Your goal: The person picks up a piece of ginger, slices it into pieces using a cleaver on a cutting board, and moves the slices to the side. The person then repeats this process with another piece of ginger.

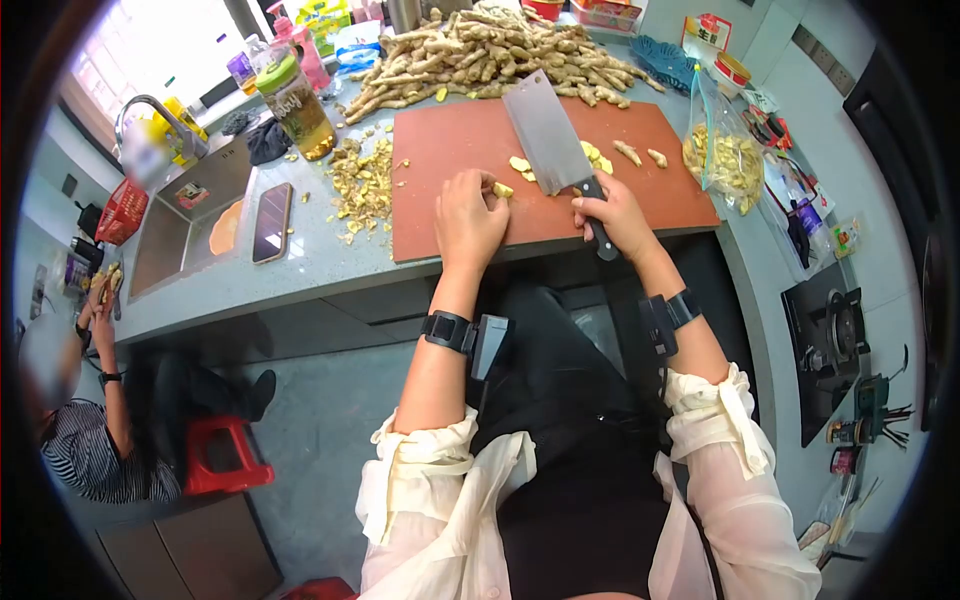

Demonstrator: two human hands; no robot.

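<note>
On the reddish-brown cutting board (440, 140), my left hand (470, 220) has its fingers curled round a small piece of ginger (502, 189). My right hand (618, 215) grips the black handle of a cleaver (548, 128), whose broad blade lies tilted over the board and points away from me. Yellow ginger slices (597, 157) show on both sides of the blade. Two small ginger pieces (627, 152) rest farther right on the board. A big heap of ginger roots (480, 50) lies behind the board.
Peelings (362, 185) lie left of the board, near a phone (272, 222), a jar (298, 110) and the sink (185, 225). A bag of ginger (725, 165) stands at the right. Another person (100, 430) sits at the far left, hands on ginger.
</note>
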